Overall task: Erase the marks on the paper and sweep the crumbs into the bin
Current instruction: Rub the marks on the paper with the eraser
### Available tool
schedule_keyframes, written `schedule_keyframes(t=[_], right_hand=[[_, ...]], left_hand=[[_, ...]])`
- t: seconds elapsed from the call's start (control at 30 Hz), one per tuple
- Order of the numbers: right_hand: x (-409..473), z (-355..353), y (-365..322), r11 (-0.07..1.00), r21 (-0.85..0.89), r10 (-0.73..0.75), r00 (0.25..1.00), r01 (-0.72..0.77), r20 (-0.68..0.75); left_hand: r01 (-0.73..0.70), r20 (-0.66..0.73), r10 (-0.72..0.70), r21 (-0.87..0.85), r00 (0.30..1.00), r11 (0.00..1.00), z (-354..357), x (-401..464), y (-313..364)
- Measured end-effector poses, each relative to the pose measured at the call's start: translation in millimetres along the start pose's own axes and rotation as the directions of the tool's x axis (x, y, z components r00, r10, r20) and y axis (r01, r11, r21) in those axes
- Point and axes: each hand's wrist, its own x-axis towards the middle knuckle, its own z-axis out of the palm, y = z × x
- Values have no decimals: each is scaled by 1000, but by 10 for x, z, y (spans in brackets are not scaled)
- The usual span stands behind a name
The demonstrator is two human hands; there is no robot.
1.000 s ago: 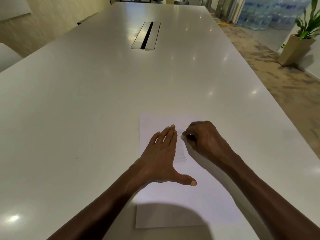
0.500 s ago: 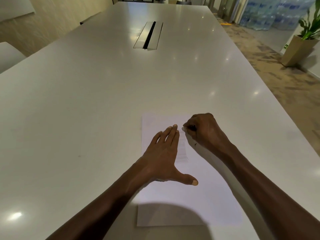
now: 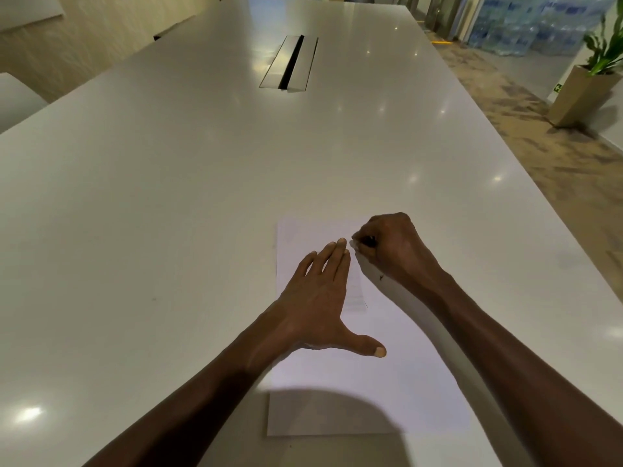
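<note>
The paper (image 3: 354, 382) lies on the desk (image 3: 168, 197), lower centre of frame. The left hand (image 3: 317, 305) presses it flat, fingers straight. The right hand (image 3: 391, 247), curled, pinches an eraser (image 3: 354, 245) against the paper's upper right.

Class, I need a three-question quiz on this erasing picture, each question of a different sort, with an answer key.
1. True or false: the left hand lies flat on the paper with straight fingers.
2. Which hand pinches the small eraser? A) left B) right C) neither
3. Fill in: the paper lies on a long white ____.

Key
1. True.
2. B: the right hand is curled round it near the paper's far edge.
3. table.
</note>
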Motion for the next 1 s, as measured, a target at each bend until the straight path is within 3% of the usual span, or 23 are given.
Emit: schedule_keyframes(t=[0.37,0.53,0.87,1.0], right_hand=[[-527,-139,-151,999,40,-4,999,2,44],[-337,-99,-68,1000,24,8,1000,-8,11],[-120,-54,170,994,-85,74,997,-74,-7],[-177,-90,199,982,-163,110,991,-97,75]], left_hand=[[-13,27,12,22,1000,1000,4,4,-17],[-14,23,14,31,1000,999,4,3,-22],[0,17,0,8,1000,1000,-11,-7,8],[2,20,-2,2,1000,1000,-4,-7,-6]])
